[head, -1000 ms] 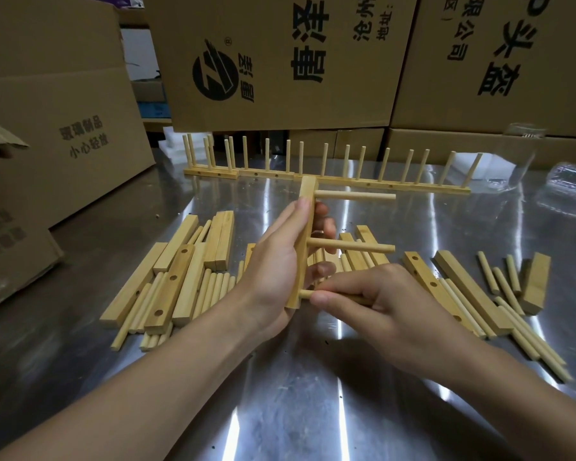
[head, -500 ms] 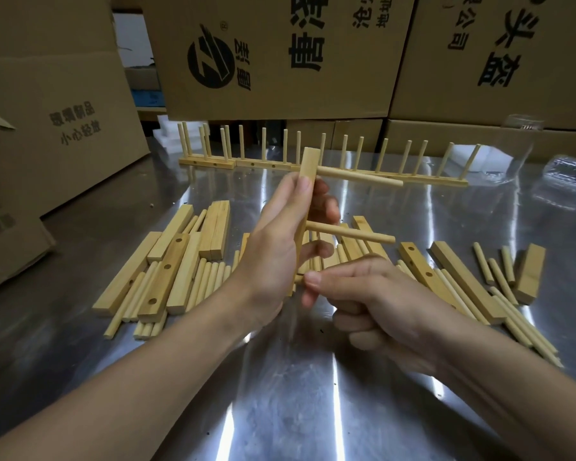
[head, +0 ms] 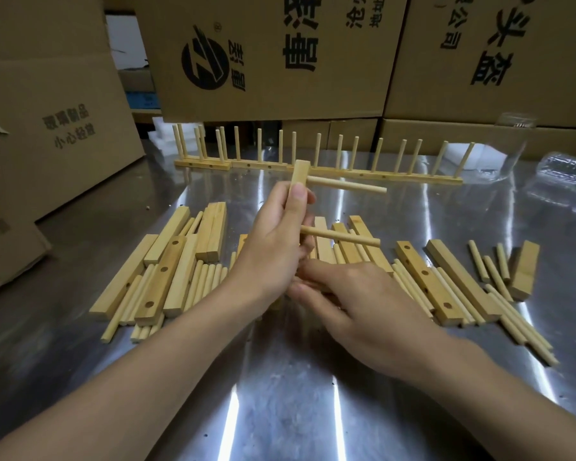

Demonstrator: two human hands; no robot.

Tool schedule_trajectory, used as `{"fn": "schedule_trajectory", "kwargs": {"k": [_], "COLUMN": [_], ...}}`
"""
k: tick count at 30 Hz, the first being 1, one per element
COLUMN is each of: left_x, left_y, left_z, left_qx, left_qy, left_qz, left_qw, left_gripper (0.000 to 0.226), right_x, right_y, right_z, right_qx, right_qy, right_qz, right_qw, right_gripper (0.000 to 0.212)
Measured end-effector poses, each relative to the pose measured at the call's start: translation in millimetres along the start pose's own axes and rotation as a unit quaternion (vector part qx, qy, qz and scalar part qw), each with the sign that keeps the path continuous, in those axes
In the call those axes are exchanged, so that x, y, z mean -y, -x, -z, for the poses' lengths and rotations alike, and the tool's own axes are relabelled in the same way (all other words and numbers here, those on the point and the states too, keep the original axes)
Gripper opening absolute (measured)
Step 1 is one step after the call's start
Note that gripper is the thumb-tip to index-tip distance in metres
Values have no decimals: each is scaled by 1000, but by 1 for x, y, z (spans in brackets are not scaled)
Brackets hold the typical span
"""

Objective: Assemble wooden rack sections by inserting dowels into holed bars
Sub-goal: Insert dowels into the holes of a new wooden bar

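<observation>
While the bench (head: pixel 280 410) carries loose stock, your left hand (head: pixel 273 251) grips the holed bar (head: pixel 299 173) upright above it, with two dowels (head: pixel 346 185) seated and pointing right. The bar looks light, stiff and smooth; hold it mid-length, clear of the holes. Your right hand (head: pixel 363 304) is at the bar's lower end, its grasp obscured.

The left forearm (head: pixel 130 377) and right forearm (head: pixel 499 394) are bare along their visible length, the left hand (head: pixel 273 254) and right hand (head: pixel 363 307) likewise, with a short, plain left thumbnail (head: pixel 299 194).
</observation>
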State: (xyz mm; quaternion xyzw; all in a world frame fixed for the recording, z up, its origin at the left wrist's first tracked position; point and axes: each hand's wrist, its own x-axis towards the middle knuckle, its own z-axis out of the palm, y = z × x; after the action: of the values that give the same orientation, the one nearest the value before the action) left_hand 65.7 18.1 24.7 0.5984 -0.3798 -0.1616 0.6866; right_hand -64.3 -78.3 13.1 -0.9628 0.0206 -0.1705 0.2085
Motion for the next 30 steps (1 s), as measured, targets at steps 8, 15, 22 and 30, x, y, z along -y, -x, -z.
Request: {"fn": "schedule_trajectory", "kwargs": {"k": [8,15,22,30], "left_x": [-4,-14,-17,-10], "left_y": [-2,2,1,-8], "left_z": [1,1,1,5], "left_qx": [-8,-2,-4,-22], "left_qy": [-4,-55,-63,-71], "left_qz": [-64,-155,-155,-116], "left_qw": [998,986,986,990], "left_gripper": [31,24,25,30], "right_x": [-2,2,9,9], "right_y": [-15,-18,-17,-18], "right_z": [4,5,8,-3], "right_qx": [13,51,40,-39], "right_qy": [-153,-322,-331,-239], "right_qz": [-15,-75,-78,-71], "right_qw": [988,943,939,968], "right_gripper": [32,43,39,36]}}
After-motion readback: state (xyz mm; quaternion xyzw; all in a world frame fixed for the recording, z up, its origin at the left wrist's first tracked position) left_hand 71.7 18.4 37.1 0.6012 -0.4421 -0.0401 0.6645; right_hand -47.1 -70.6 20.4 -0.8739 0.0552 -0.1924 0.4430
